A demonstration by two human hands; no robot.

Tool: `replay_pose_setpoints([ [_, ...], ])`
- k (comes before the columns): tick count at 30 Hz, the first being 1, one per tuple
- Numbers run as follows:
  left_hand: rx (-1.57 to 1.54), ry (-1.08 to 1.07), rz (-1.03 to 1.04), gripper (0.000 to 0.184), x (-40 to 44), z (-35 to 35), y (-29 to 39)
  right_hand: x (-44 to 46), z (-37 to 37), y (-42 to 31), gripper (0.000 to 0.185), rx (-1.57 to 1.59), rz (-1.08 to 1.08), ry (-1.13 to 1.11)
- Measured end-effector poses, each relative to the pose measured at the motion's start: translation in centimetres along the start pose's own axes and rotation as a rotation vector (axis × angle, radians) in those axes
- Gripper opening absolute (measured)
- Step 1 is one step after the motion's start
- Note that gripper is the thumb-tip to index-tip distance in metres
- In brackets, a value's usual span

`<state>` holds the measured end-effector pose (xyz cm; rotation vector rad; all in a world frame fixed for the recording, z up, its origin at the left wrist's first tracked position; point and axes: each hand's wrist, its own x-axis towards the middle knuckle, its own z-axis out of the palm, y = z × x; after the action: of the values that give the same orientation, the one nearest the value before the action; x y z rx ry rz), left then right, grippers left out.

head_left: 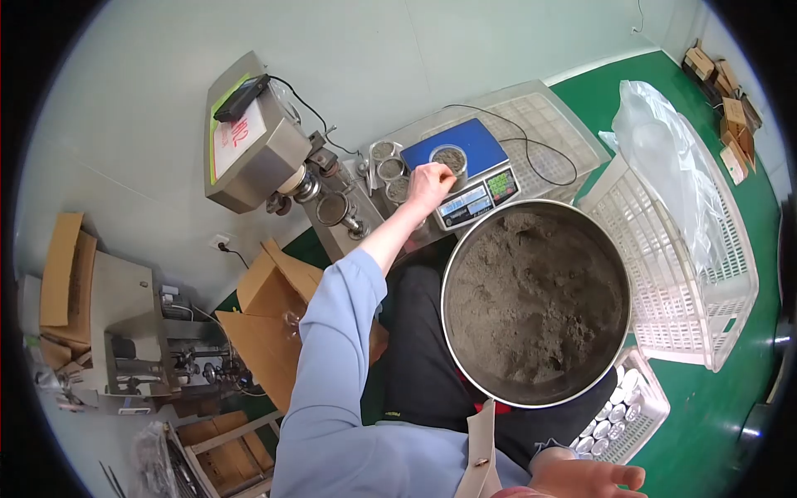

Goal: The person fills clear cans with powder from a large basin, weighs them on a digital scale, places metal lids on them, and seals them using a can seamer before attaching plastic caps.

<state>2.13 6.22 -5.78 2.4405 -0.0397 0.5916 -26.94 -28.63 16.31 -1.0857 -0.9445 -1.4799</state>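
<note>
On scale (477,141), upright jar (450,158) facing up, left hand (432,187) pinched alongside, right hand (584,479) released

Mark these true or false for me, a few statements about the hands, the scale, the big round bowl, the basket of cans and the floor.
1. The left hand is up at the scale, by the clear container on it. True.
2. The large round bowl is empty. False: it holds grey-brown powder.
3. The scale's plate is blue. True.
4. The right hand is deep in the powder. False: it is outside the bowl, at the bottom of the view.
5. Silver cans lie in a white basket. True.
6. The floor is red. False: it is green.
</note>
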Motion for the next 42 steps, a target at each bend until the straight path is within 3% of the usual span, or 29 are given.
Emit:
replay_pose_setpoints([
  [8,0.1,-0.044,-0.177,0.014,3.3,2.7,-3.7,-1.3,0.2,0.8,0.055,-0.015,0.009,-0.043],
  [11,0.14,0.089,-0.072,0.02,2.0,2.5,-2.7,-1.3,0.1,0.7,0.056,-0.013,0.012,-0.042],
  [14,-0.083,0.094,-0.2,0.027,-1.6,2.0,2.1,-1.1,-0.1,0.5,0.058,-0.005,0.006,-0.017],
  [16,-0.199,0.102,-0.076,0.032,-6.0,3.3,4.2,-1.1,-0.3,0.2,0.059,0.005,0.002,-0.006],
  [21,-0.474,-0.175,-0.162,0.017,-18.4,4.6,13.8,-0.8,-0.4,-0.4,0.062,0.013,-0.034,-0.003],
  [26,-0.585,-0.279,-0.211,0.012,-23.2,4.8,16.8,-0.6,-1.8,0.0,0.064,-0.02,-0.1,-0.009],
  [28,-0.51,-0.232,-0.194,0.015,-21.6,3.6,15.8,-1.6,-4.0,0.5,0.065,-0.111,-0.01,-0.181],
  [30,-0.408,-0.086,-0.209,0.017,-18.3,1.6,13.1,-2.6,-7.4,0.6,0.047,-0.363,0.432,-0.743],
  [32,-0.289,0.058,-0.15,0.016,-13.4,-0.5,9.2,-4.5,-9.3,4.3,0.07,-0.61,0.639,-1.335],
  [33,-0.266,0.137,-0.182,0.013,-11.2,-0.8,6.9,-8.3,-13.0,5.2,0.08,-0.683,0.763,-1.419],
  [34,-0.213,0.237,-0.074,0.012,-8.7,-1.9,6.0,-12.7,-16.8,5.8,0.091,-0.757,0.892,-1.498],
  [37,-0.082,0.087,-0.079,0.026,-3.3,-2.3,1.9,-19.3,-22.3,7.2,0.095,-0.909,1.142,-1.931],
  [40,0.174,0.046,0.092,0.04,-0.6,-0.5,-0.2,-23.0,-22.2,7.9,0.096,-0.87,1.205,-2.079],
  [42,0.24,-0.07,0.058,0.04,0.4,0.6,-0.6,-25.8,-22.4,8.3,0.075,-0.891,1.256,-2.08],
])
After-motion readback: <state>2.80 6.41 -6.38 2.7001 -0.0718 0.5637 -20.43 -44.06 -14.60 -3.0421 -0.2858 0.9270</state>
